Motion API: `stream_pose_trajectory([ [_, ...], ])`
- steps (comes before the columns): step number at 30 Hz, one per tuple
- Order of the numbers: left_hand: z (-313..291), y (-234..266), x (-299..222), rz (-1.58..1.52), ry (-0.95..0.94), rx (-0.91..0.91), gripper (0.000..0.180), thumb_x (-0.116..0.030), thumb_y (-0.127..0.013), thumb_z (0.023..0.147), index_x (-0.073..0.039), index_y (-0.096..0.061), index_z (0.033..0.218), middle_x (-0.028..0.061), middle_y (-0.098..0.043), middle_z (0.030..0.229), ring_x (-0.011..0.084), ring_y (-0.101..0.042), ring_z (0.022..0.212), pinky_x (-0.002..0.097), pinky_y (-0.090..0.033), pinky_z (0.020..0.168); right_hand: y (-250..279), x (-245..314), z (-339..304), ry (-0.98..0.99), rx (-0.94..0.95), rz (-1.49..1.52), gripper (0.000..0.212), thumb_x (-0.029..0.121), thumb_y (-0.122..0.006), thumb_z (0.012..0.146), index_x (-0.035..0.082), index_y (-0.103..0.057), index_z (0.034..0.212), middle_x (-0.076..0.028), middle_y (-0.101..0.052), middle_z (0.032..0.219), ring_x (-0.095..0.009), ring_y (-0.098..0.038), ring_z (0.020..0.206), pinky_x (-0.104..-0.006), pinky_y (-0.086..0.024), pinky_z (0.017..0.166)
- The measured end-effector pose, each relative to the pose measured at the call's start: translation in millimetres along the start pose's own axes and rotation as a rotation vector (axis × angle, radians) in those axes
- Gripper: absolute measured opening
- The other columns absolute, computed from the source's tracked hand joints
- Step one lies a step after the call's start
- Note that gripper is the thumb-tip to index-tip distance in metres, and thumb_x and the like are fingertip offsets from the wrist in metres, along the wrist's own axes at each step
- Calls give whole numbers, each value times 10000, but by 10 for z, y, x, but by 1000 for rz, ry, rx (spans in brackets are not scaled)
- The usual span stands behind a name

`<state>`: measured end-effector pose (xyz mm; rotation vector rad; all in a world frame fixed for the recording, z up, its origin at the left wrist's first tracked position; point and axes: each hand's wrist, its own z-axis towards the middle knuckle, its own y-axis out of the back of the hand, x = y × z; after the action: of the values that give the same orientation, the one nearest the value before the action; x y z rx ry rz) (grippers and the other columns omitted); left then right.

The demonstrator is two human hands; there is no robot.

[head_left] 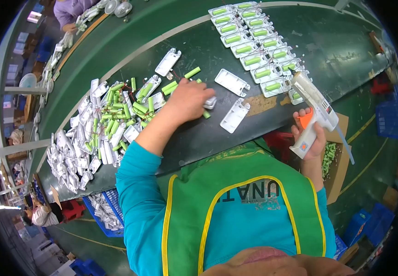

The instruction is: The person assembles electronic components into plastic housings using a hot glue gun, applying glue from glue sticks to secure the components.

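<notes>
My right hand (310, 131) is wrapped round a white hot glue gun (319, 103) with an orange trigger. Its nozzle points at the end of the double row of white plastic casings (262, 73), each with a green cylindrical battery. My left hand (190, 100) is curled over a white plastic casing (211, 103) that shows partly under its fingers; the fingertips are hidden. Loose green batteries (192, 72) lie around that hand. Two bare white casings (232, 83) rest between the hands, inner sides up.
A large heap of white casings (70, 158) and wired green batteries (116, 110) covers the left of the dark bench (180, 147). Below stand a blue basket (116, 207) of white parts and a cardboard box (339, 184) holding green pieces. Another person (72, 11) sits across, upper left.
</notes>
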<state>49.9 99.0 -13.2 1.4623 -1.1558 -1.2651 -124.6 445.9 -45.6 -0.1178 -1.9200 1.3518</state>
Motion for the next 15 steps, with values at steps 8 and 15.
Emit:
stream_pose_trajectory([
  [8, 36, 94, -169, -27, -212, -280, 415, -45, -683, 684, -211, -653, 1062, 46, -594, 1124, 260, -546, 1111, 456, -381, 944, -31, -5, 20, 0, -7, 1, 481, 239, -583, 899, 70, -429, 1322, -89, -539, 1243, -265, -496, 1247, -351, -472, 776],
  [15, 108, -83, -276, -121, -378, -273, 302, -91, -594, 777, -254, -686, 1014, 28, -567, 1195, 225, -520, 1136, 462, -375, 969, -20, -6, 1, 4, 5, 3, 481, 238, -576, 903, 70, -427, 1329, -89, -539, 1249, -267, -493, 1251, -351, -470, 781],
])
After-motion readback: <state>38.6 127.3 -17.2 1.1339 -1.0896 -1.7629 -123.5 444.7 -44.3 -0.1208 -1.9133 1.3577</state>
